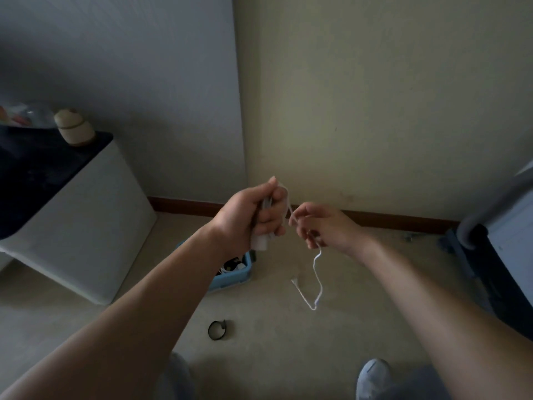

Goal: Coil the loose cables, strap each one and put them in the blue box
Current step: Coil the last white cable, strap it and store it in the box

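Observation:
My left hand (253,215) is fisted around a bundle of coiled white cable, with its white plug block sticking out below the fist. My right hand (323,226) pinches the same white cable (317,272) a short way from the coil. The cable's free tail hangs down from my right hand and bends back up to a small connector end. The blue box (236,277) sits on the floor under my left forearm, partly hidden, with black and white cables inside. A black strap (217,329), curled into a loop, lies on the floor closer to me.
A white cabinet (86,226) with a dark top stands at the left, carrying a small beige jar (74,127). Dark and grey furniture (490,255) fills the right edge. A wall with brown skirting runs behind. My knees and a grey shoe (372,376) show at the bottom.

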Demonstrator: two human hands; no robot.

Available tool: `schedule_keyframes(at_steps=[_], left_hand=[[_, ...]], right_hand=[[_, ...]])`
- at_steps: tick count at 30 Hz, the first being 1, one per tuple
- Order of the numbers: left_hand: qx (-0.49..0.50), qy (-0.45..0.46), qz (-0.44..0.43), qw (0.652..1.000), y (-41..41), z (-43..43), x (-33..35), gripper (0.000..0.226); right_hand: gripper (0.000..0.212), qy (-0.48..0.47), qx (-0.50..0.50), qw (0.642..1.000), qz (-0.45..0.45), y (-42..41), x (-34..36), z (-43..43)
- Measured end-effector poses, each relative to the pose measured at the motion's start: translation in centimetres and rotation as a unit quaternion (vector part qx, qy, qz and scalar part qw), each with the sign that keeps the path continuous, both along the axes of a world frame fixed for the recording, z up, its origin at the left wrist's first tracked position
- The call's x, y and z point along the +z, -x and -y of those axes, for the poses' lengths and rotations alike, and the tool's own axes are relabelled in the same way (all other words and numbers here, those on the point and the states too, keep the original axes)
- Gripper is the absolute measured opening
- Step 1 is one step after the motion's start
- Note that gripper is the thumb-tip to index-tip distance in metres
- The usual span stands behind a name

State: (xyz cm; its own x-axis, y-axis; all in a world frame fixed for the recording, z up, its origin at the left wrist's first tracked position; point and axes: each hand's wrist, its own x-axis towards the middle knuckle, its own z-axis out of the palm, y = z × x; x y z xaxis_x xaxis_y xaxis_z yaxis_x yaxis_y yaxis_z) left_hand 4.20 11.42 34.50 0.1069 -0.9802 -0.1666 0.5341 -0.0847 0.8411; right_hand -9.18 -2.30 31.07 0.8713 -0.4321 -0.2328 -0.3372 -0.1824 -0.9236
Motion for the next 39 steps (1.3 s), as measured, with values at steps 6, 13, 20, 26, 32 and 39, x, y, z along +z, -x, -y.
schedule_keyframes(at_steps=[6, 13, 20, 26, 32, 39], left_hand=[[0.066, 0.032, -0.126, 0.989, -1.2, -0.3, -0.4, 0.046], [0.134, 0.01, -0.125, 0.983, -1.4, -0.4, -0.1, 0.068], [0.164, 0.003, -0.106, 0.981, -1.3, 0.2, -0.1, 0.068], [0.124, -0.041, -0.036, 0.991, -0.7, 1.0, -0.1, 0.074], [0.042, -0.06, 0.069, 0.995, -0.2, 1.1, -0.7, 0.08], [-0.07, -0.051, 0.186, 0.979, 0.2, 0.8, -0.8, 0.101]], right_hand=[[0.026, 0.092, 0.097, 0.988, -0.074, -0.5, -0.4, -2.9], [0.038, 0.071, 0.118, 0.987, -0.083, -0.5, -0.7, -3.7], [0.038, -0.046, 0.127, 0.991, 0.0, 0.0, 0.6, -3.4], [0.038, 0.021, 0.097, 0.994, 0.045, 0.3, 1.6, -3.0], [0.037, -0.056, 0.09, 0.991, 0.087, 0.6, 2.2, -2.5], [0.033, -0.043, 0.05, 0.99, 0.121, 0.8, 3.1, -1.7]])
